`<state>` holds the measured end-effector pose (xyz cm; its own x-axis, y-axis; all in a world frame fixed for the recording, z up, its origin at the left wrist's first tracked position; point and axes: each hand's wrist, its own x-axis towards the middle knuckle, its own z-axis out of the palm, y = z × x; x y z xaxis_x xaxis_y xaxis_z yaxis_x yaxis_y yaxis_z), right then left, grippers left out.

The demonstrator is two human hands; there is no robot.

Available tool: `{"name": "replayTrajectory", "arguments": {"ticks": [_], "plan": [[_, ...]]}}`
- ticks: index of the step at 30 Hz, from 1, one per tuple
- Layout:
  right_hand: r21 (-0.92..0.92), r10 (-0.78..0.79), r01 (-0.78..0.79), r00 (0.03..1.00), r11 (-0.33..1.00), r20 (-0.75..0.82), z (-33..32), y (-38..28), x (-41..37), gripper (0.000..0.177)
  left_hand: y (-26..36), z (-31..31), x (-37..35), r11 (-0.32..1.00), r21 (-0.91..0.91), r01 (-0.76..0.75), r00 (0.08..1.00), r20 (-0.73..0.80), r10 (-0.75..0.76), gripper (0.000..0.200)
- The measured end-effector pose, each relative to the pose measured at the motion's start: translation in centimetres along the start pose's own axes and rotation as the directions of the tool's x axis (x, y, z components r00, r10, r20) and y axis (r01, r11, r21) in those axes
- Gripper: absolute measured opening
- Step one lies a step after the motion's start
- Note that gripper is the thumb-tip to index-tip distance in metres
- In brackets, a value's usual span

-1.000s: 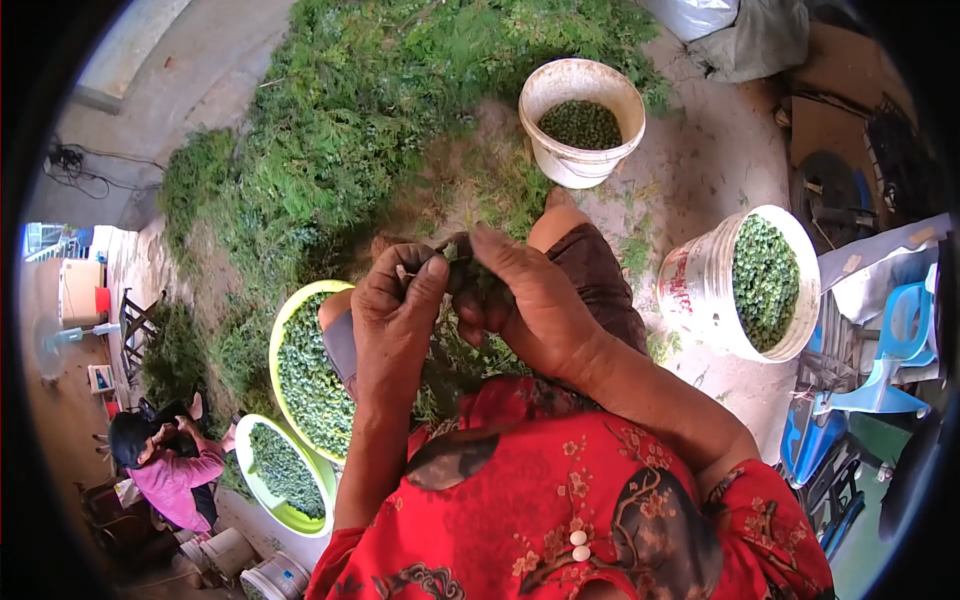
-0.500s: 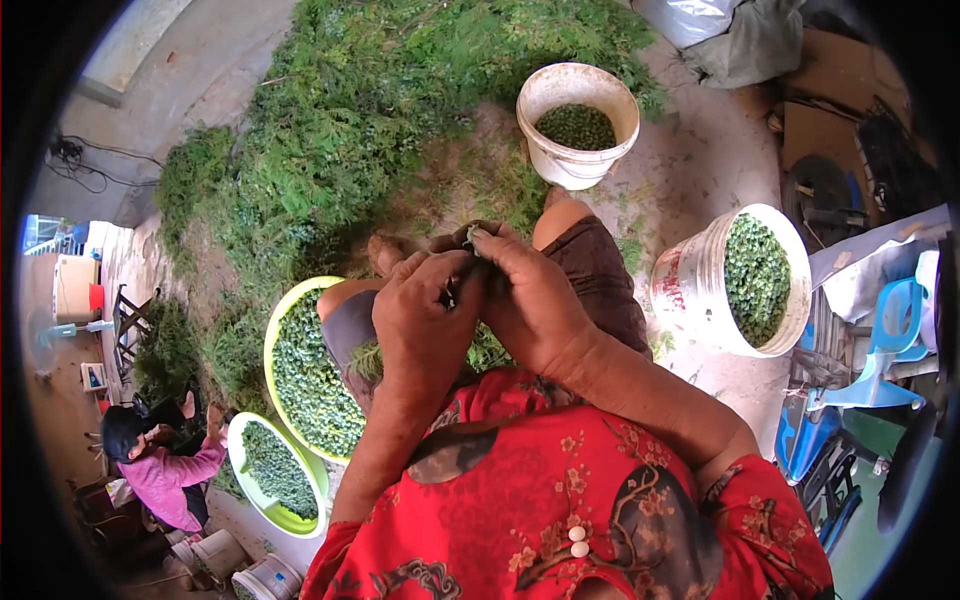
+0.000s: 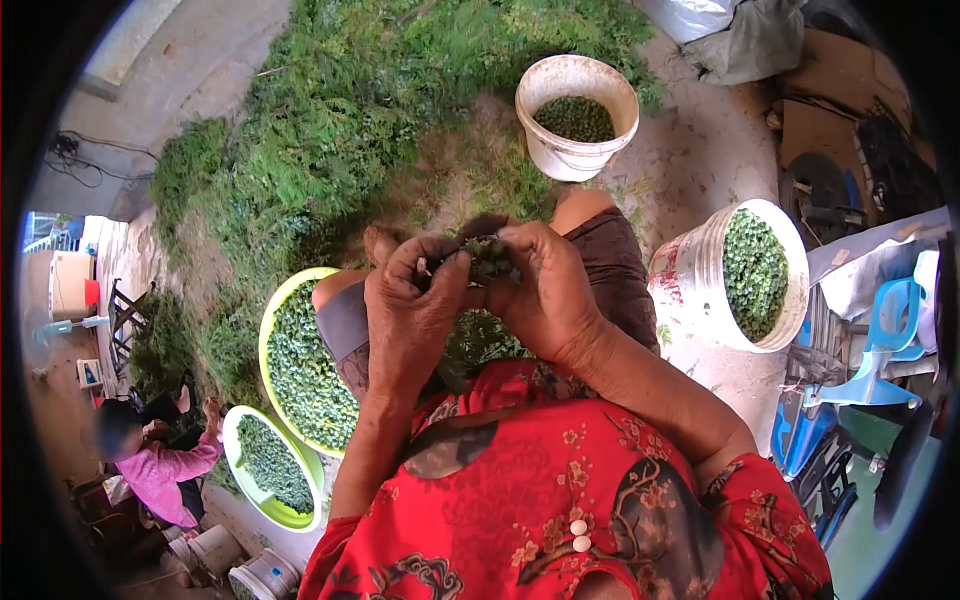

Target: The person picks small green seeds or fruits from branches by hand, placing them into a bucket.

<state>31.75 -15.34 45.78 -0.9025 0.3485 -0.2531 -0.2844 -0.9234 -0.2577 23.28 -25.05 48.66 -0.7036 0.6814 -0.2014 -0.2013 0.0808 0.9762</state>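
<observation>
My left hand (image 3: 415, 305) and my right hand (image 3: 550, 295) are close together over my lap. A dark green evergreen sprig (image 3: 492, 262) sits between them. The fingers of my right hand are closed on it. My left thumb and forefinger are pinched together at the sprig's side, and a small pale bit shows by the forefinger. How the left fingertips grip it is partly hidden. More green sprigs (image 3: 480, 340) lie in my lap under my hands.
A large pile of evergreen branches (image 3: 340, 110) covers the ground ahead. Green cones fill a white bucket (image 3: 685, 285) at right, another bucket (image 3: 560, 160) ahead, and green-rimmed basins (image 3: 268, 350) at left. A person in pink (image 3: 165, 470) sits at far left. Blue plastic items (image 3: 870, 375) stand at right.
My hands have moved slightly apart, so more of the green sprig between them shows. My right hand has shifted a little to the right. The view has tilted slightly.
</observation>
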Motion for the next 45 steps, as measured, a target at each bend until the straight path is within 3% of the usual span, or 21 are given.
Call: {"name": "replayTrajectory", "arguments": {"ticks": [3, 6, 8, 11, 12, 14, 16, 17, 18, 19, 21, 22, 23, 25, 30, 35, 38, 40, 41, 42, 45], "plan": [[-0.198, -0.011, 0.003, 0.999, 0.980, -0.040, -1.0, -0.1, 0.6, 0.019, -1.0, -0.6, 0.9, 0.950, 0.269, -0.158, 0.987, 0.022, 0.158, 0.009], [-0.306, 0.034, -0.056, 0.996, 0.950, -0.077, -1.5, -1.4, 1.7, 0.021, -0.9, -2.2, 2.4, 0.969, 0.136, -0.204, 0.968, -0.120, 0.220, 0.008], [-0.197, -0.051, 0.023, 0.989, 0.980, -0.139, -2.3, -4.1, 2.7, 0.018, -0.5, -4.2, 3.3, 0.987, 0.075, -0.141, 0.969, -0.196, 0.153, 0.008], [-0.405, -0.329, 0.209, 0.910, 0.890, -0.254, -1.8, -8.1, 5.2, 0.018, -0.4, -7.1, 5.0, 0.993, 0.004, -0.114, 0.942, -0.319, 0.109, 0.007], [-0.514, -0.443, 0.275, 0.864, 0.813, -0.239, -1.8, -9.6, 6.3, 0.019, -0.5, -7.7, 5.6, 0.990, -0.004, -0.140, 0.923, -0.364, 0.129, 0.007], [-0.783, -0.713, 0.466, 0.700, 0.412, 0.041, -2.6, -12.8, 9.4, 0.021, -0.2, -8.7, 6.7, 0.993, 0.069, -0.100, 0.882, -0.456, 0.121, 0.009], [-0.902, -0.783, 0.411, 0.602, 0.135, 0.157, -6.3, -17.5, 13.8, 0.024, 0.3, -9.5, 7.7, 0.995, 0.068, -0.074, 0.891, -0.444, 0.097, 0.010], [-0.992, -0.748, 0.032, 0.654, -0.120, 0.111, -9.1, -20.8, 16.7, 0.048, 0.4, -9.9, 8.2, 0.996, 0.070, -0.063, 0.889, -0.450, 0.088, 0.010], [-0.864, -0.727, -0.342, 0.686, -0.370, 0.040, -11.3, -22.8, 18.4, 0.078, 0.5, -10.2, 8.8, 0.995, 0.063, -0.082, 0.864, -0.494, 0.102, 0.011], [-0.862, -0.724, -0.350, 0.689, -0.367, 0.029, -11.4, -22.6, 18.4, 0.078, 0.4, -10.6, 9.5, 0.993, 0.055, -0.104, 0.836, -0.535, 0.118, 0.011], [-0.777, -0.670, -0.195, 0.654, -0.599, 0.352, -10.7, -21.9, 18.3, 0.067, 0.1, -12.4, 10.5, 0.992, 0.019, -0.125, 0.831, -0.544, 0.115, 0.009], [-0.803, -0.605, -0.015, 0.667, -0.596, 0.436, -10.8, -20.6, 18.7, 0.045, -0.2, -12.9, 10.7, 0.989, -0.013, -0.150, 0.831, -0.544, 0.119, 0.009], [-0.804, -0.546, 0.161, 0.656, -0.572, 0.521, -10.6, -18.9, 19.2, 0.028, 0.0, -11.7, 11.4, 0.994, 0.031, -0.105, 0.711, -0.697, 0.097, 0.010], [-0.956, -0.441, -0.012, 0.889, -0.292, 0.124, -10.9, -13.2, 19.3, 0.031, -0.7, -12.5, 12.3, 0.990, 0.011, -0.141, 0.759, -0.641, 0.115, 0.010], [-0.964, -0.186, -0.144, 0.977, -0.224, -0.103, -25.0, 0.0, 20.2, 0.021, -3.2, -10.7, 14.4, 0.977, 0.150, -0.151, 0.764, -0.609, 0.212, 0.009], [-0.897, -0.184, -0.296, 0.951, -0.327, -0.247, -35.0, 5.6, 19.8, 0.015, -6.0, -11.7, 15.8, 0.981, 0.124, -0.150, 0.812, -0.550, 0.194, 0.009], [-0.858, -0.127, -0.248, 0.969, -0.450, -0.213, -38.2, 8.1, 21.6, 0.015, -5.5, -12.9, 16.1, 0.969, 0.226, 0.100, 0.726, -0.682, 0.085, 0.016], [-0.843, -0.128, -0.262, 0.965, -0.470, -0.229, -39.2, 9.3, 22.4, 0.017, -5.3, -14.8, 15.9, 0.986, 0.092, 0.141, 0.806, -0.589, -0.060, 0.019], [-0.827, -0.145, -0.260, 0.965, -0.498, -0.216, -39.3, 9.6, 22.9, 0.020, -5.4, -14.0, 16.2, 0.990, 0.072, 0.121, 0.738, -0.674, -0.041, 0.017], [-0.829, -0.130, -0.261, 0.965, -0.495, -0.226, -39.3, 9.7, 23.4, 0.020, -5.3, -15.9, 15.8, 0.988, 0.039, 0.147, 0.779, -0.620, -0.091, 0.015], [-0.665, 0.014, -0.138, 0.976, -0.734, -0.218, -39.9, 9.3, 24.2, 0.021, -5.7, -13.7, 16.3, 0.948, 0.242, 0.208, 0.566, -0.820, 0.085, 0.020]]}}
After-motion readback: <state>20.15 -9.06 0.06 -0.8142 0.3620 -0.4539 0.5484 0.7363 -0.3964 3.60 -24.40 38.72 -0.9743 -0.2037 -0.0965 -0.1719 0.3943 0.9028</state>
